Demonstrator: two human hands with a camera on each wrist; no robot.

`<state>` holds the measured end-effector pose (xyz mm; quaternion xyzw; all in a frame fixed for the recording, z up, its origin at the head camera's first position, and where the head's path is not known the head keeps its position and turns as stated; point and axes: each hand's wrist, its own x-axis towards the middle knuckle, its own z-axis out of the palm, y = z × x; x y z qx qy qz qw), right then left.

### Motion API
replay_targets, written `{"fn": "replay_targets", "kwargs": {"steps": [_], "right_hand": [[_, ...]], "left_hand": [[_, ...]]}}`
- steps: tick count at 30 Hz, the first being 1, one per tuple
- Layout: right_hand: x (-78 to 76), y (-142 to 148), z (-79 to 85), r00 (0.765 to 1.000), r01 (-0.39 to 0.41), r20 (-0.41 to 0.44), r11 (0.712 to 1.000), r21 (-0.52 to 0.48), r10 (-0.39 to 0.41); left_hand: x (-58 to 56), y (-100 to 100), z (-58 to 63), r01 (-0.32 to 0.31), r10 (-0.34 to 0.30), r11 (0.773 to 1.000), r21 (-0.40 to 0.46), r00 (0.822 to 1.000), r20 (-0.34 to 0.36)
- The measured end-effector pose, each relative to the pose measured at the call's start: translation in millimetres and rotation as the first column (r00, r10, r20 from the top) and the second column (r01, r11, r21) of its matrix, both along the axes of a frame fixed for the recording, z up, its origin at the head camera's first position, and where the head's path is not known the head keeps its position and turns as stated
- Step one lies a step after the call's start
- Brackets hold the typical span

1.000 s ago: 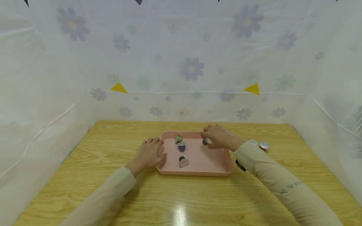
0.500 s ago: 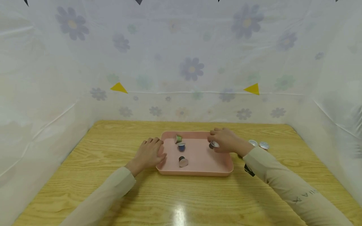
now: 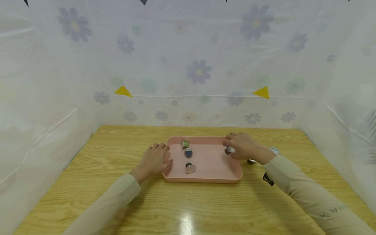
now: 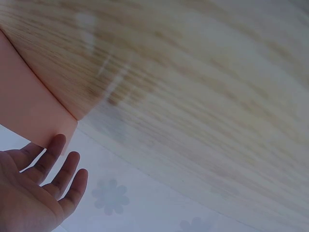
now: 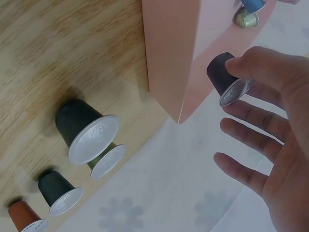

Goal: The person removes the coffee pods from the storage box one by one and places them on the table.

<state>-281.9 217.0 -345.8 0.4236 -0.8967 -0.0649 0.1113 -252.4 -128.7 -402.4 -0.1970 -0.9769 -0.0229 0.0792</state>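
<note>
My right hand (image 3: 243, 147) pinches a dark coffee capsule (image 5: 221, 75) between thumb and finger, its foil lid facing down and toward the palm in the right wrist view. This hand is over the right end of a pink tray (image 3: 202, 180). Inside the tray at left are a green capsule (image 3: 185, 144), a blue capsule (image 3: 188, 153) and a dark capsule with a pinkish lid (image 3: 190, 168). My left hand (image 3: 152, 161) rests at the tray's left rim, fingers loosely extended; in the left wrist view a fingertip touches the tray wall (image 4: 34, 96).
Right of the tray, several capsules stand lid-down on the wooden table (image 3: 188, 202): a large black one (image 5: 77, 121), a green one (image 5: 102, 162), a dark green one (image 5: 54, 187) and an orange one (image 5: 21, 215). Flowered white sheeting (image 3: 199, 71) surrounds the table.
My right hand has moved right across the tray, carrying the dark capsule toward the right rim. The left hand, the tray and the three capsules lying in it have stayed put.
</note>
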Motion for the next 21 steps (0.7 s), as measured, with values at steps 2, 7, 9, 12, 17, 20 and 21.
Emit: {"fn": "replay_targets", "kwargs": {"steps": [2, 7, 9, 12, 17, 20, 21], "right_hand": [[1.1, 3.2, 1.4, 1.000, 0.001, -0.007, 1.000, 0.005, -0.001], [4.2, 11.4, 4.2, 1.000, 0.021, 0.006, 1.000, -0.002, -0.021], [5.4, 14.7, 4.7, 1.000, 0.024, 0.007, 1.000, -0.017, -0.023], [6.5, 20.1, 4.3, 1.000, 0.018, -0.009, 0.999, -0.036, -0.019], [8.7, 29.3, 2.8, 1.000, 0.023, -0.017, 0.998, -0.055, -0.024], [10.4, 34.8, 1.5, 0.999, 0.022, -0.024, 0.998, -0.059, -0.024], [10.9, 36.7, 0.9, 0.999, 0.017, -0.029, 0.998, -0.065, -0.019]], "left_hand": [[0.1, 0.0, 0.1, 0.000, 0.000, 1.000, 0.000, 1.000, -0.001], [0.1, -0.1, 0.5, -0.002, 0.002, 1.000, -0.008, 1.000, 0.007], [0.1, -0.1, 0.6, -0.003, 0.004, 1.000, -0.012, 1.000, 0.008], [0.1, -0.1, 0.5, -0.001, 0.001, 1.000, -0.011, 1.000, 0.004], [0.4, -0.3, 0.2, 0.005, -0.005, 1.000, -0.008, 1.000, -0.003], [0.6, -0.1, 0.1, 0.006, -0.006, 1.000, -0.009, 1.000, -0.001], [0.7, 0.1, 0.1, 0.006, -0.006, 1.000, -0.009, 1.000, 0.000]]}}
